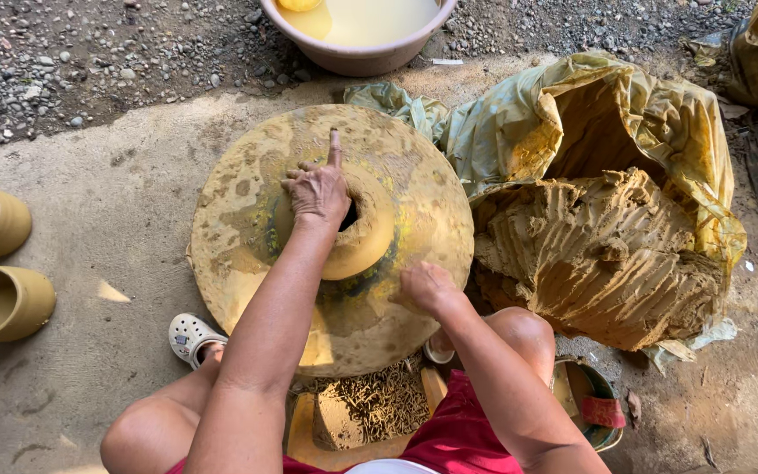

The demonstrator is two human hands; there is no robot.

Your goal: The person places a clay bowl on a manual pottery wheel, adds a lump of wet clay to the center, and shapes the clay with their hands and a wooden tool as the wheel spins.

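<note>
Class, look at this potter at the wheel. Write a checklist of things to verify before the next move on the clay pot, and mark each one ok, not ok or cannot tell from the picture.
1. Left hand in contact with the clay pot: ok, it rests over the rim with fingers at the opening.
2. Right hand placed on the wheel disc: ok, it sits at the near edge.
3. Pot centred on the disc: ok, roughly in the middle.
4. Water within reach: ok, a basin of cloudy water stands beyond the disc.
5. Spare clay at hand: ok, a large clay lump lies in an open sack on the right.
6. Wheel turning: cannot tell.
</note>
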